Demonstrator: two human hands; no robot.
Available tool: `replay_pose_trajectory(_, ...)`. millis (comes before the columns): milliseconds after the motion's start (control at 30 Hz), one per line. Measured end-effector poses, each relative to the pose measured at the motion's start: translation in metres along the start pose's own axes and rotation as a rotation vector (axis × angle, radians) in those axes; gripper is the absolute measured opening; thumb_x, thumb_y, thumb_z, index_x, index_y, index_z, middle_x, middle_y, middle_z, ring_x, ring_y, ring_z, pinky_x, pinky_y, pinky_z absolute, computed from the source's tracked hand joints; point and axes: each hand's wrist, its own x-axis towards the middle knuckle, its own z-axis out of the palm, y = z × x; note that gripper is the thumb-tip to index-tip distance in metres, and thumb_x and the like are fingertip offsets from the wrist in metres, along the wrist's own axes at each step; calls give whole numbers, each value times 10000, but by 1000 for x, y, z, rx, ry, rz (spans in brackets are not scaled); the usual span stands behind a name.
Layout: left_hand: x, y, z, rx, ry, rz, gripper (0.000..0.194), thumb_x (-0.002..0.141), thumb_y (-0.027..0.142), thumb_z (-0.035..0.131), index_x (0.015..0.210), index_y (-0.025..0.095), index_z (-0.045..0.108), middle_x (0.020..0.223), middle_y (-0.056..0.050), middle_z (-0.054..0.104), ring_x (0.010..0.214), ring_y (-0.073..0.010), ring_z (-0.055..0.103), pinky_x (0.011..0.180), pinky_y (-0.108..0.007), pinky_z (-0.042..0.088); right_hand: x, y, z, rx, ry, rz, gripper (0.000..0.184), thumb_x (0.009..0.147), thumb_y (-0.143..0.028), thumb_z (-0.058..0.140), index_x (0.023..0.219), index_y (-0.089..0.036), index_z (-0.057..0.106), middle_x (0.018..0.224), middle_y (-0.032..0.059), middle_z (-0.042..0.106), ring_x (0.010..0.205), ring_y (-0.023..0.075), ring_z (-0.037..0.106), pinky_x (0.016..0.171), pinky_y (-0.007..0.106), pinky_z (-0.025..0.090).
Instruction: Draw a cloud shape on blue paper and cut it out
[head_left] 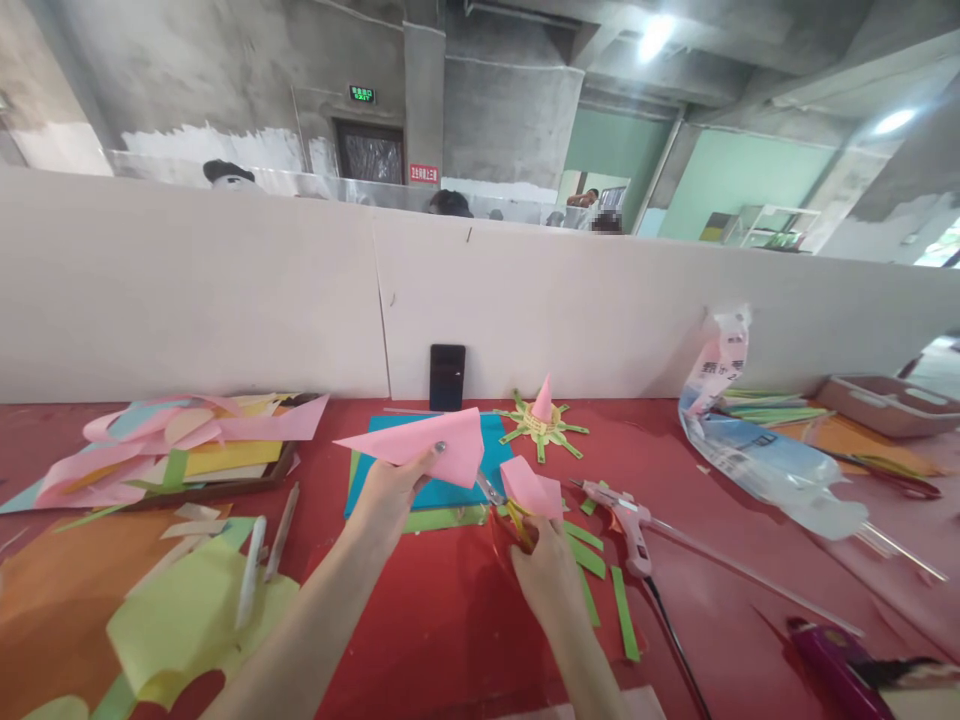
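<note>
My left hand [401, 478] pinches a pink paper cone [442, 445], its tip toward the left and its wide end to the right. Yellow-and-red-handled scissors [517, 515] are in my right hand [544, 555], their blades near the cone's wide edge. A smaller pink paper piece [534, 487] lies beside the scissors; whether it still joins the cone I cannot tell. Under the cone is a blue sheet [491, 452] on top of green paper. Behind, to the right, sits a green and yellow sun-shaped paper piece [538, 438] with a pink cone standing on it.
A pink glue gun [630, 520] with its cord and several green strips [624, 612] lie right. Further right are a plastic bag [757, 460], a purple tool [832, 655] and a bin [892, 405]. Coloured paper [225, 440] fills the left. A phone [448, 377] leans on the white partition [225, 290].
</note>
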Motion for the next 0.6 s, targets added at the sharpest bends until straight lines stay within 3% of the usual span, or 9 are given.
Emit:
replay_pose_trajectory(100,1,-1,-1,-10,-18,12,334,601,189,768,910,128,658,1051,-101,674,1060,-229,581,850,-288,524,6,1,2,342,22,95,331,582,-189,577,906,-135,615,834,83,597,761,240,589,639,316,458)
replay_pose_trajectory(167,0,-3,0,0,-34,-1,337,604,200,768,916,136,657,1049,-97,678,1053,-232,587,853,-299,525,6,-2,4,605,-30,180,304,574,-232,614,861,-137,588,696,35,580,587,191,561,518,292,444)
replay_pose_trajectory(233,-2,-6,2,24,-55,-30,357,592,203,776,923,140,657,1039,-96,683,1052,-237,589,854,-305,524,3,-10,4,836,-128,198,244,619,-305,644,791,-171,535,544,-40,512,408,121,462,396,240,374)
replay_pose_trajectory(300,-6,-10,6,57,-91,-68,384,578,208,782,933,135,657,1047,-102,681,1055,-245,586,851,-308,523,-1,-18,2,970,-95,158,290,653,-359,671,666,-206,425,421,-107,376,303,64,328,325,193,275)
replay_pose_trajectory(433,-13,-19,12,122,-118,-126,452,537,238,799,950,120,656,1061,-122,675,1017,-271,603,821,-342,529,1,-29,-1,1135,-43,25,361,695,-456,666,648,-206,410,362,-105,381,289,66,369,326,188,323)
replay_pose_trajectory(600,-19,-29,16,177,-182,-209,459,501,252,815,913,107,676,985,-128,701,963,-274,631,834,-351,517,10,-26,-4,1178,-54,4,408,660,-552,650,672,-205,436,324,-97,393,251,81,363,281,195,306)
